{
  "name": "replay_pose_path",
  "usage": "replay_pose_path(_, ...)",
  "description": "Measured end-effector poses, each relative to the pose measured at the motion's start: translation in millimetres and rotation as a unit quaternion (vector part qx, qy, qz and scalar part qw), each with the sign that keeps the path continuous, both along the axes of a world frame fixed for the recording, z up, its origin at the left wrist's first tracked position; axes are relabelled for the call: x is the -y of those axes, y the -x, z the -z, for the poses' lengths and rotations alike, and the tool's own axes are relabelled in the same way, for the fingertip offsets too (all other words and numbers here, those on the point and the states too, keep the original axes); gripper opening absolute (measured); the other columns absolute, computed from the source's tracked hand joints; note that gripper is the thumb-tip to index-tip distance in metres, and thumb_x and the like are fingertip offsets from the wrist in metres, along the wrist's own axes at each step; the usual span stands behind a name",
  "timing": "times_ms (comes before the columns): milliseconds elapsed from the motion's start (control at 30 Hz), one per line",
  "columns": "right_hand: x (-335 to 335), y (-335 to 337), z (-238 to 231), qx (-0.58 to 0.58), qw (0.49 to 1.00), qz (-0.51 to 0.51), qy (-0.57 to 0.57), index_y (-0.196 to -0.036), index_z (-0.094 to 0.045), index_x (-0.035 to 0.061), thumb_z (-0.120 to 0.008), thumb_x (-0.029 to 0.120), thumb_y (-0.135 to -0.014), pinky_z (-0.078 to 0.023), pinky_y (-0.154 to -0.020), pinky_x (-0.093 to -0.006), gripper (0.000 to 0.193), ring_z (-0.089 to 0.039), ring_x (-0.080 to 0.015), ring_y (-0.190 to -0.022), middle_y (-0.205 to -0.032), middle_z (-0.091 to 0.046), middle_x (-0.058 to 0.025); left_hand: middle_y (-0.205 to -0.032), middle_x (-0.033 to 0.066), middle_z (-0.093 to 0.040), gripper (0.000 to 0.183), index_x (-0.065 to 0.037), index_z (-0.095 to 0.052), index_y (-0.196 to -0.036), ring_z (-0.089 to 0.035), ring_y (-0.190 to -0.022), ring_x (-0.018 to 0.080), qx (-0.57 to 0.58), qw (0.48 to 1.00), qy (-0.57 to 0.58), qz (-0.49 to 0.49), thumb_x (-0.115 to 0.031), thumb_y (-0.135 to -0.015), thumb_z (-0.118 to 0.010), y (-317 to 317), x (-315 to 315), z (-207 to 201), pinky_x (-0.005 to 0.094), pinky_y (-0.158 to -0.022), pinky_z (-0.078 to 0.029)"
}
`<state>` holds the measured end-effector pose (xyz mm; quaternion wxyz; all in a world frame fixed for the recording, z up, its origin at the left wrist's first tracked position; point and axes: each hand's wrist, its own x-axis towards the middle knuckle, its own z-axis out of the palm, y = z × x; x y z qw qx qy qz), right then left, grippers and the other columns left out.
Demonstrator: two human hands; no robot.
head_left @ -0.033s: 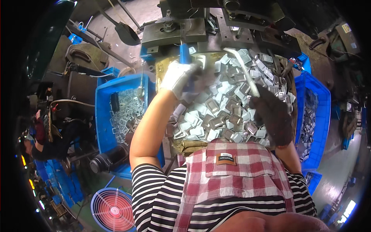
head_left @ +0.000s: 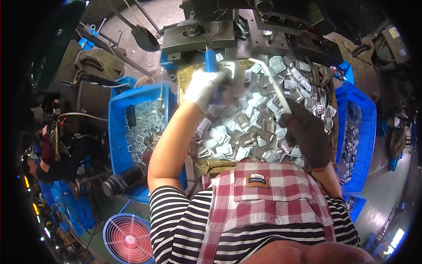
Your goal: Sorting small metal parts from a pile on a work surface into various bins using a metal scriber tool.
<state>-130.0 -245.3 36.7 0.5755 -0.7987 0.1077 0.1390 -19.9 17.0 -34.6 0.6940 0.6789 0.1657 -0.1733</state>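
A heap of small rectangular metal pieces [head_left: 255,127] fills the bench in front of me. My left hand [head_left: 203,89], in a white glove, is over the heap's far left corner, blurred, with curled fingers; what it holds is unclear. My right hand [head_left: 307,134], in a dark glove, rests on the right side of the heap. It grips a long thin metal rod [head_left: 274,86] that curves up and leftward over the pieces toward the press machine [head_left: 246,35].
A blue bin [head_left: 118,127] holding metal frames stands at the left, and another blue bin [head_left: 365,132] at the right. A red floor fan [head_left: 127,237] sits lower left. Another person [head_left: 44,154] works at the far left.
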Motion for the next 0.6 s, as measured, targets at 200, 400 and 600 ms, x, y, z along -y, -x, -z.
replay_pose_path(200, -9.3, 5.7, 5.4, -0.011, 0.998, -0.054, -0.028, -0.134, -0.06, 0.0032, -0.066, 0.015, -0.095, -0.047, -0.053, -0.0246, 0.041, -0.055, -0.0045, -0.059, -0.075, -0.064, 0.0004, -0.078, 0.0036, -0.066, 0.022, -0.002, -0.07, -0.092, -0.06, -0.061, 0.0105, 0.04, 0.994, 0.104, -0.003, -0.023, -0.086, -0.076, 2.5, 6.3, 6.0, 0.0256, -0.055, -0.049)
replay_pose_path(400, -8.9, 6.6, 15.3, 0.056, 0.995, -0.086, 0.014, -0.132, -0.061, 0.0022, -0.067, 0.015, -0.094, -0.049, -0.056, -0.0265, 0.04, -0.056, -0.0055, -0.059, -0.072, -0.065, -0.0025, -0.079, 0.0049, -0.066, 0.033, -0.004, -0.064, -0.109, -0.06, -0.061, 0.0104, 0.025, 0.996, 0.064, -0.051, -0.025, -0.087, -0.076, 6.8, 7.6, 7.3, 0.0251, -0.051, -0.048)
replay_pose_path(600, -7.8, -1.5, 0.2, 0.01, 0.996, -0.066, 0.066, -0.133, -0.059, 0.003, -0.065, 0.02, -0.095, -0.05, -0.059, -0.0284, 0.042, -0.059, -0.0083, -0.06, -0.077, -0.069, -0.0081, -0.088, 0.0029, -0.063, 0.045, -0.007, -0.055, -0.13, -0.058, -0.071, 0.0098, 0.09, 0.993, -0.058, -0.038, -0.031, -0.094, -0.068, 24.8, -62.6, -13.1, 0.0246, -0.063, -0.049)
